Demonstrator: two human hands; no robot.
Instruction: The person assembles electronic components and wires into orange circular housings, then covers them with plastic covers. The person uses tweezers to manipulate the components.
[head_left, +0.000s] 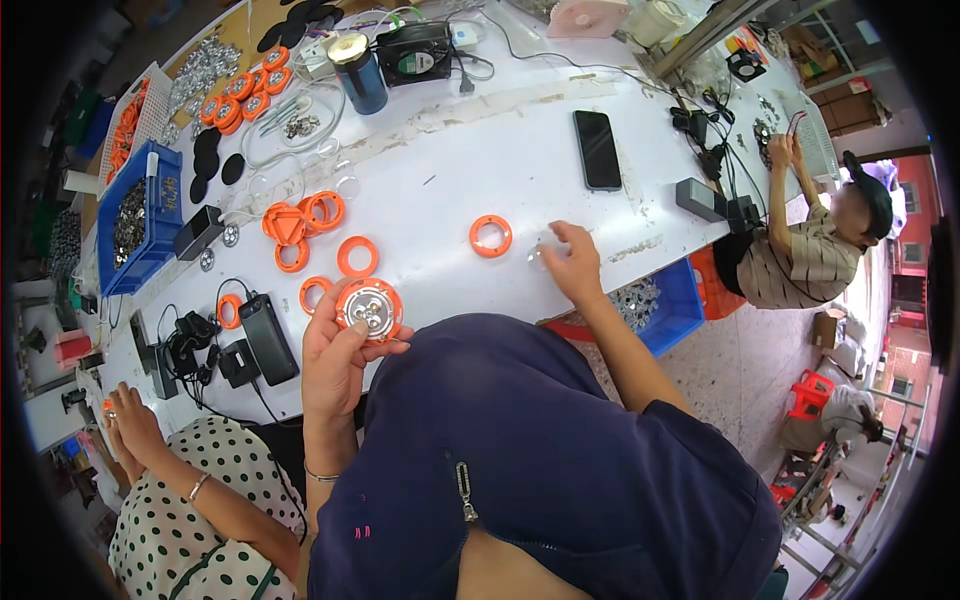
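Note:
In my left hand is a round orange light unit, its silvery inner plate with small round lamps facing up; the fingers wrap its rim and the thumb lies on its face. My right hand is over the table's front edge, thumb and fingers bent around a thin clear plastic disc, which is hard to make out. Left of that hand lies a single orange ring. Beyond my left hand are another orange ring and a small cluster of orange housings.
A black phone lies at the right; a blue bin of metal parts stands at the left. Black power adapters with cables lie near a co-worker's hands. Another person sits at the right end. Finished-looking orange units are piled far left.

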